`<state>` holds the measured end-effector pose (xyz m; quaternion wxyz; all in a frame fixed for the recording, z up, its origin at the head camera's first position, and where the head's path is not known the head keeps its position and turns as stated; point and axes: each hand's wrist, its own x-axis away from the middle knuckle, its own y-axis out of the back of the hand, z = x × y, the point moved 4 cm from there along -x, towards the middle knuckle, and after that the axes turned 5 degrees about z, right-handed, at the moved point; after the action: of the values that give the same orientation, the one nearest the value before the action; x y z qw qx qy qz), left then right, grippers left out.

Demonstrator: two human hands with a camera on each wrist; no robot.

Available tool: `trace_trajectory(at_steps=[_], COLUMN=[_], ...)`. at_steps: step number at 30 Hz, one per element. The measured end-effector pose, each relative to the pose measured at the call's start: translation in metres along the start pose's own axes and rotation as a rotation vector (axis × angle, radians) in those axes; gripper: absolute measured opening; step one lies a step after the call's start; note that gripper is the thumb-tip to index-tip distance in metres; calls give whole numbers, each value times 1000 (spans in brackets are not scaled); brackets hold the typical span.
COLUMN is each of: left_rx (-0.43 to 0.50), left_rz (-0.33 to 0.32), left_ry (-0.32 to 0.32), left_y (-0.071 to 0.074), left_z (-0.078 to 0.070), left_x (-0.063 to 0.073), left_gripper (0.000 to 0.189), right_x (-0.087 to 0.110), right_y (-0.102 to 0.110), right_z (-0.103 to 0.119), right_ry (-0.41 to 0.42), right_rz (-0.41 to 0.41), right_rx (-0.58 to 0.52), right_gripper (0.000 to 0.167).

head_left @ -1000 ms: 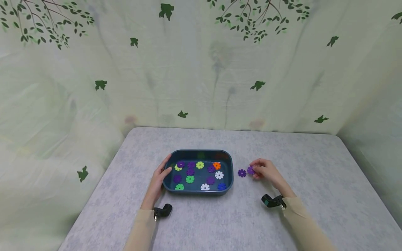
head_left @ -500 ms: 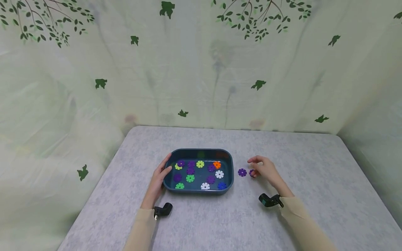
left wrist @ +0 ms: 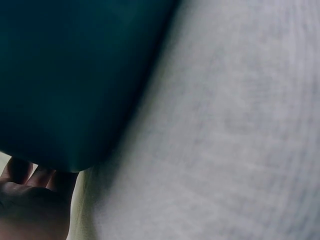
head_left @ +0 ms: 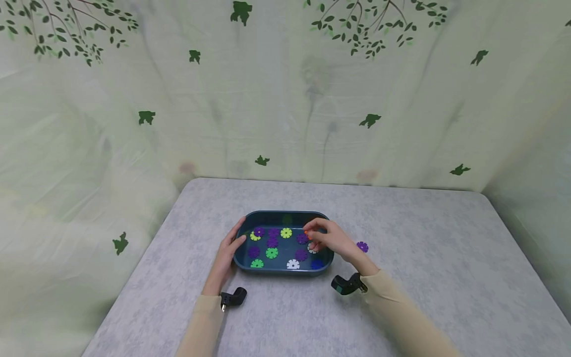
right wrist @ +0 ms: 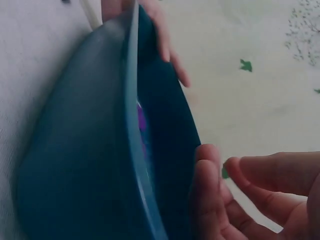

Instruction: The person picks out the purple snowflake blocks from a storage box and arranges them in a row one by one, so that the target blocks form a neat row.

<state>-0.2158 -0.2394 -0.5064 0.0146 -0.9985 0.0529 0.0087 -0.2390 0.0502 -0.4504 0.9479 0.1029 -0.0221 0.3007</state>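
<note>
A dark blue tray (head_left: 285, 272) holds several notched, flower-shaped plastic discs: purple, green, yellow, white, blue and orange. My left hand (head_left: 225, 255) grips its left end, the thumb over the rim and the fingers along the outside. In the left wrist view, curled fingers (left wrist: 50, 180) meet the tray's corner. Over the tray's right part is my right hand (head_left: 332, 240), bent fingers just above the orange disc (head_left: 307, 232), partly covering it and a white disc (head_left: 311, 248). In the right wrist view its thumb and fingers (right wrist: 207, 175) stand apart, nothing visible between them.
One purple disc (head_left: 362, 246) lies on the grey table (head_left: 424, 238) right of the tray, beside my right forearm. A pale curtain (head_left: 276, 99) with leaf prints hangs behind the table. A small black camera (head_left: 348, 284) sits at my right wrist, another (head_left: 234, 297) at my left.
My right hand has let go of a purple disc on the table and moved left over the tray. The other loose purple disc is now hidden behind that hand. My left hand stays put.
</note>
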Motion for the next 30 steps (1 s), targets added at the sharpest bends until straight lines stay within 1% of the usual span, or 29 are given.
trace_trajectory(at_steps=[2, 3, 5, 8, 10, 14, 18, 22, 27, 30], left_rx=[6, 11, 20, 19, 12, -11, -15, -13, -5, 1], left_rz=[3, 4, 7, 14, 19, 17, 13, 7, 7, 13], left_ry=[-2, -4, -2, -7, -10, -20, -18, -14, -20, -22], left_y=[0, 0, -1, -2, -2, -1, -1, -1, -1, -2], left_z=[-1, -1, -3, -3, -3, -1, 0, -1, -1, 0], left_x=[0, -1, 0, 1, 2, 1, 0, 0, 1, 1], left_gripper=[50, 50, 50, 51, 51, 51, 51, 51, 50, 50], right_x=[-4, -4, -8, -14, -20, -24, -27, -28, -30, -30], right_y=[-10, -15, -22, -29, -31, -35, -38, -40, -43, -44], right_z=[4, 9, 9, 5, -6, -13, -17, -20, -23, -23], right_ry=[-2, -2, -20, -69, -104, -179, -225, -224, -206, -189], right_rz=[41, 60, 90, 118, 122, 114, 89, 72, 50, 45], right_rx=[13, 22, 46, 90, 119, 143, 148, 178, 255, 308], right_gripper=[24, 22, 22, 21, 21, 18, 13, 9, 7, 9])
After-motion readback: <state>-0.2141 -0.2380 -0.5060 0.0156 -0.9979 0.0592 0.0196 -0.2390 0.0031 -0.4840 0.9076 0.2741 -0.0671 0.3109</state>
